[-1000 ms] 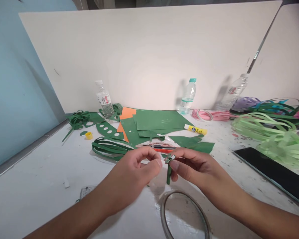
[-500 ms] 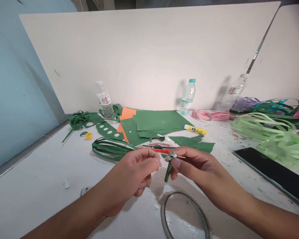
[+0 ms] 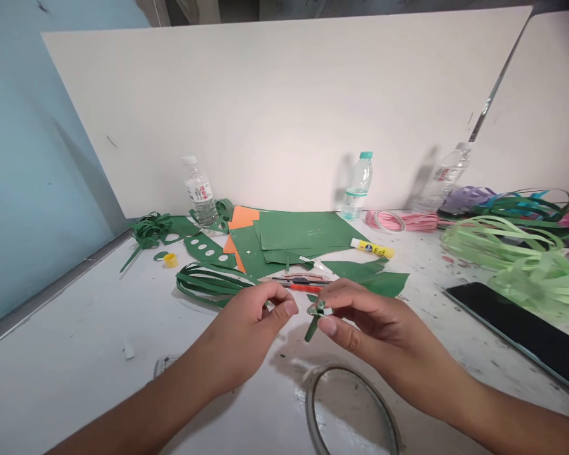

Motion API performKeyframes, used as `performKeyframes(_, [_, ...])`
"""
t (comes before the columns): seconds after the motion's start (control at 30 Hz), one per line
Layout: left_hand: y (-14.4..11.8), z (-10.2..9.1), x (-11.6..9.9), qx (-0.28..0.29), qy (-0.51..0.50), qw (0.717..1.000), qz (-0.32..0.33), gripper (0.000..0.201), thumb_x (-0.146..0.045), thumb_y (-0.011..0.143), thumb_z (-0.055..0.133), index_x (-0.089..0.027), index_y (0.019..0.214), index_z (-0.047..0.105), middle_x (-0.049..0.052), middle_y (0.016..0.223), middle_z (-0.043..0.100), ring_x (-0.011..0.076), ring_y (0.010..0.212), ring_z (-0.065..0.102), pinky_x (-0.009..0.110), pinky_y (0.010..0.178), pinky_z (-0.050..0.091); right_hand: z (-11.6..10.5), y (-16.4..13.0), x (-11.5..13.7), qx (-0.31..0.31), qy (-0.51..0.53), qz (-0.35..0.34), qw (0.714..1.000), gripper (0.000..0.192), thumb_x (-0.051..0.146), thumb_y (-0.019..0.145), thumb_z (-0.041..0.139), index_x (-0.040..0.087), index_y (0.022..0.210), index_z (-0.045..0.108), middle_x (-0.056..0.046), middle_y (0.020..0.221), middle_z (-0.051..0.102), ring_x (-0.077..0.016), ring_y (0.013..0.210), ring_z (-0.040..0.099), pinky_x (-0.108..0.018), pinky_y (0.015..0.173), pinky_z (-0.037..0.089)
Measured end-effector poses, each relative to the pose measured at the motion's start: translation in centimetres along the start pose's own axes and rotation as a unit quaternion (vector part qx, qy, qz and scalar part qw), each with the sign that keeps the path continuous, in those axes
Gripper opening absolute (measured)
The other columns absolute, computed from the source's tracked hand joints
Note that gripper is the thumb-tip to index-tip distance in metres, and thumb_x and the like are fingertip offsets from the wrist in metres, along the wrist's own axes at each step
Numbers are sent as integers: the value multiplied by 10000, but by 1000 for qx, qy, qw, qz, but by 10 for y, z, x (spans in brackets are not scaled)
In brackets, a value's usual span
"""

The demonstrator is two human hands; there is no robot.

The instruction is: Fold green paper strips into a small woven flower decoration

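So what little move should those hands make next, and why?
Probably bring the left hand over to steady the small green piece: the right hand holds it alone, small flaps splay out at its top, and the left is close by but not touching it.

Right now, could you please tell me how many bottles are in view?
3: a white-capped bottle at the back left, a teal-capped bottle left of the pink paper strips, and a third bottle at the back right, by the purple strips. Others may be hidden.
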State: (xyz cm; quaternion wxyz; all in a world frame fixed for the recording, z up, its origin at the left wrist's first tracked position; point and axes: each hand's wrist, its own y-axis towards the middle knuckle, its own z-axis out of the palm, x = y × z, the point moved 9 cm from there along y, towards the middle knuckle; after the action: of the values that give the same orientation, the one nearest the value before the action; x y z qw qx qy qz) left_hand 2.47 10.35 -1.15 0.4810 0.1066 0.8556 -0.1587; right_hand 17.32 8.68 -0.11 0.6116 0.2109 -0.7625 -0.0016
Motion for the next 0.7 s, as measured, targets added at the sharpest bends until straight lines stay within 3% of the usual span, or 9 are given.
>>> performKeyframes(0.1, [2,-3,0,-15,23,1000,-3,255,-472,964,526,-245,909,627,-70,672,426,121,571,319,245,518,232,-1,-2,2,-4,-27,-11,1000,87,348,946,657,267,950,688,-11,963,660,-173,894,602,-302,801,510])
performKeyframes(0.23, [1,-7,-4,-38,44,998,18,454,-615,970,453,-221,788,585,-67,617,350,121,542,290,251,497,200,-2,-5,3,-9,-73,-25,997,92,339,942,667,294,1017,699,-3,1050,728,-186,999,649,-296,864,534])
performKeyframes(0.3, [0,-9,-4,-48,43,998,24,499,-659,972,409,-226,788,573,-70,588,310,122,524,283,248,482,199,-3,-7,2,-17,-90,-30,995,107,335,934,676,310,1034,704,5,1072,746,-189,1016,667,-275,821,557])
performKeyframes(0.4, [-1,-10,-5,-57,28,997,40,486,-663,976,400,-235,819,570,-64,604,348,123,537,324,239,484,236,-5,-9,4,-31,-105,-41,993,87,326,911,696,310,995,711,9,1023,757,-188,971,686,-249,739,575])
performKeyframes(0.57, [-6,-14,-17,-69,9,995,69,457,-636,986,410,-239,848,588,-62,616,318,116,533,281,228,465,232,-9,-8,14,-51,-114,-73,989,48,297,888,730,303,927,702,27,926,735,-157,891,676,-240,801,558])
performKeyframes(0.7, [-12,-13,-28,-47,11,995,91,376,-587,976,490,-261,869,643,-61,624,349,109,539,298,214,462,250,-12,-7,18,-59,-117,-84,988,53,279,897,728,293,901,677,36,886,707,-144,877,658,-232,809,531])
